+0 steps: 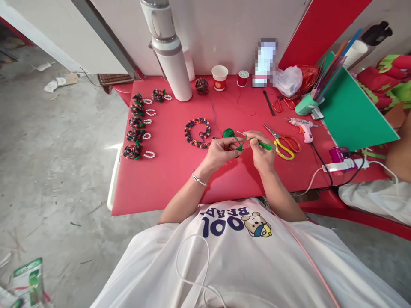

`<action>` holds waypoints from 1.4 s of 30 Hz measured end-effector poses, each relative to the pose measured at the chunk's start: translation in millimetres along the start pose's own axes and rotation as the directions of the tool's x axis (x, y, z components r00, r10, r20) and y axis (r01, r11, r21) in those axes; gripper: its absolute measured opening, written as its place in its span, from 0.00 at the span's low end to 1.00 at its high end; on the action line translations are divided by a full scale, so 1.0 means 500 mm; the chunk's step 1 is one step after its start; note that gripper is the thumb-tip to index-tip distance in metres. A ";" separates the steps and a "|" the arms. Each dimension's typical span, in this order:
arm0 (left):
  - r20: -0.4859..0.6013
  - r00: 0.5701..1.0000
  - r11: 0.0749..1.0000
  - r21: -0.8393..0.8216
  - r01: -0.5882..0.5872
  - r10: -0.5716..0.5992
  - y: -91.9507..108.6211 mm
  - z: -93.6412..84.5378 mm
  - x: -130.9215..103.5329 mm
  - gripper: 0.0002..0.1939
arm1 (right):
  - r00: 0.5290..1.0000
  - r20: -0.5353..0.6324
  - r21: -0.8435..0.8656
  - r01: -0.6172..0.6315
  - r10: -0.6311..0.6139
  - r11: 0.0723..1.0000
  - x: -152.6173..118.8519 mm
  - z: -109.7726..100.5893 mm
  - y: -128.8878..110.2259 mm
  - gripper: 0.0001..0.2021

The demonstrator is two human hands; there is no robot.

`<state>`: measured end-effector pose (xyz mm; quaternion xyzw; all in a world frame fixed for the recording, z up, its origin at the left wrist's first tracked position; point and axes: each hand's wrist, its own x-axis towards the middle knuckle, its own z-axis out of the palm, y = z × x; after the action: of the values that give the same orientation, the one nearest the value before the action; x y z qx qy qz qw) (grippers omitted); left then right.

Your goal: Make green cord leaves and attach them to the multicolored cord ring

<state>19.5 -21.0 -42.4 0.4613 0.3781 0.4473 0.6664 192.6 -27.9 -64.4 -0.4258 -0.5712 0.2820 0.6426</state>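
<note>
My right hand is closed around a crochet hook with a green handle, its metal tip pointing left. Pinched in my left hand is a small piece of green crochet work, with green yarn stretched toward the hook. Just behind my left fingers lies a ball of green yarn. A curled multicoloured crocheted strip rests to the left, its end running toward my left hand. Whether that end joins the green piece is hidden by my fingers.
Several crocheted roses with bead loops line the left edge. A white flask, multicoloured yarn ball, paper cup and thread spool stand behind. Scissors, a pink glue gun and a power strip lie right.
</note>
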 end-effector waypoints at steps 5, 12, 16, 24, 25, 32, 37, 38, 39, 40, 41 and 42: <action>0.010 1.000 1.000 0.015 0.009 -0.009 -0.002 0.004 -0.005 0.24 | 0.996 0.025 0.019 -0.086 0.086 0.996 -0.004 0.000 0.006 0.15; 0.018 0.998 0.998 0.042 0.054 -0.055 -0.011 0.002 -0.005 0.31 | 0.979 0.013 0.100 -0.204 0.204 0.974 -0.015 -0.005 0.020 0.16; 0.037 0.998 0.996 0.065 0.056 -0.058 -0.018 0.003 -0.004 0.33 | 0.975 0.015 0.095 -0.222 0.222 0.970 -0.022 -0.002 0.014 0.17; -0.088 0.996 0.997 0.074 0.012 -0.006 -0.015 -0.029 -0.026 0.18 | 0.956 0.012 0.083 -0.293 0.293 0.952 -0.033 -0.016 0.010 0.18; -0.118 0.993 0.999 0.049 0.020 -0.014 -0.015 -0.040 -0.030 0.19 | 0.949 0.012 0.088 -0.314 0.314 0.945 -0.034 -0.018 0.009 0.19; -0.312 0.945 0.992 0.108 -0.069 0.100 -0.023 -0.104 -0.049 0.18 | 0.928 0.016 0.177 -0.369 0.372 0.912 -0.041 -0.010 -0.008 0.23; -0.329 0.921 0.935 0.343 -0.089 0.208 -0.031 -0.130 -0.050 0.13 | 0.917 0.000 0.202 -0.390 0.399 0.898 -0.050 -0.012 -0.016 0.23; -0.352 0.897 0.883 0.461 -0.084 0.268 -0.031 -0.134 -0.050 0.10 | 0.915 -0.010 0.196 -0.393 0.403 0.898 -0.053 -0.014 -0.015 0.23; -0.378 0.856 0.802 0.593 -0.069 0.352 -0.031 -0.137 -0.051 0.06 | 0.914 -0.019 0.193 -0.395 0.406 0.898 -0.056 -0.016 -0.013 0.23; -0.391 0.809 0.708 0.705 -0.043 0.438 -0.029 -0.138 -0.053 0.03 | 0.913 -0.027 0.196 -0.395 0.407 0.898 -0.060 -0.018 -0.011 0.23; -0.391 0.764 0.623 0.782 -0.017 0.513 -0.028 -0.136 -0.056 0.01 | 0.911 -0.035 0.203 -0.395 0.410 0.896 -0.064 -0.020 -0.009 0.22; -0.381 0.736 0.567 0.824 -0.004 0.560 -0.027 -0.129 -0.060 0.02 | 0.909 -0.042 0.210 -0.397 0.414 0.893 -0.068 -0.020 -0.008 0.22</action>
<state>-45.7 -33.8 -71.3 0.5902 0.6405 0.4671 0.1521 195.5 -60.9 -77.8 -0.4816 -0.4111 0.4465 0.6322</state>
